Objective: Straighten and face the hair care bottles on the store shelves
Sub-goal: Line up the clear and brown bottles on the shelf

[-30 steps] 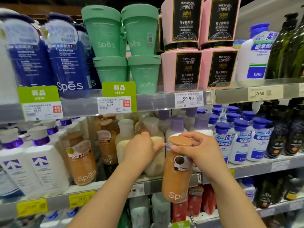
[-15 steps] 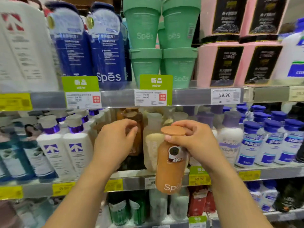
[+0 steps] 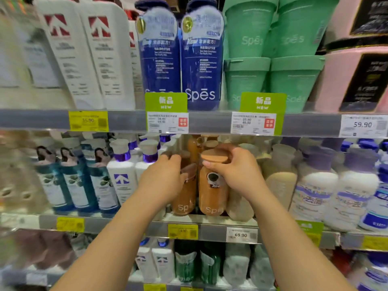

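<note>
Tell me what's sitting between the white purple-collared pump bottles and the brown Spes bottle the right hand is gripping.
In the head view, another brown Spes bottle stands there, the left hand on it.

Landmark: left green "新品 NEW" tag.
- Right above it: blue bottle reads "Spēs".
- Directly below: white price label, "59.90", "49.90".
- Far right, same rail: label, "59.90".
- One shelf down, right: white label, "69.90".
- Below it: brown bottle, "Spē" partly legible.
</note>
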The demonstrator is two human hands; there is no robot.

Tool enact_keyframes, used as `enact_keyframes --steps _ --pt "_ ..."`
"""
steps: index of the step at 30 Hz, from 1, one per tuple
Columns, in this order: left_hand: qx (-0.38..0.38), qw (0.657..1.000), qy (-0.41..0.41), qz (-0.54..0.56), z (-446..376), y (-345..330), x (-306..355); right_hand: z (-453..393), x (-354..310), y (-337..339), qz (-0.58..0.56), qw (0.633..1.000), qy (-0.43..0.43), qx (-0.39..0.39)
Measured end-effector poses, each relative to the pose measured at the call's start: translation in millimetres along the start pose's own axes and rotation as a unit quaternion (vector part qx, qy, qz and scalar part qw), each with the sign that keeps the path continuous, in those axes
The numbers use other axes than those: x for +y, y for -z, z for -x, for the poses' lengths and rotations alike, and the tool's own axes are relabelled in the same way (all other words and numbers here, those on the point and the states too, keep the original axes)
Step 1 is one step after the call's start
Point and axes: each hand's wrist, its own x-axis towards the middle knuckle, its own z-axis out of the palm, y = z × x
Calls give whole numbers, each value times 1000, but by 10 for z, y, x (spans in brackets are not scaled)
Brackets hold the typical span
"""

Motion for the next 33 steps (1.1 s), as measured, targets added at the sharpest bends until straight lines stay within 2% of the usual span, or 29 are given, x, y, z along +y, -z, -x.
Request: enact_keyframes --steps 4,8,12,16,23,27,30,33 --pt "-32 999 -8 -10 -156 7 62 -49 24 -121 110 993 -22 30" --pt "-15 999 -9 -37 -170 -26 109 -62 25 -215 159 985 -49 37" --pt "-12 998 0 69 -145 -24 115 -83 -17 -207 218 975 -34 26" --pt "-27 994 14 106 -150 -33 130 -73 -52 -189 238 971 -34 12" --pt "46 972 30 228 32 -180 109 18 -89 -215 284 958 -35 32" --pt "85 960 9 265 108 -221 52 39 -93 -207 281 958 -36 37" --pt "82 951 1 298 129 -186 -23 25 -102 -217 282 958 -39 26" --pt "30 969 -21 244 81 -141 -116 24 -119 -220 282 959 -32 15"
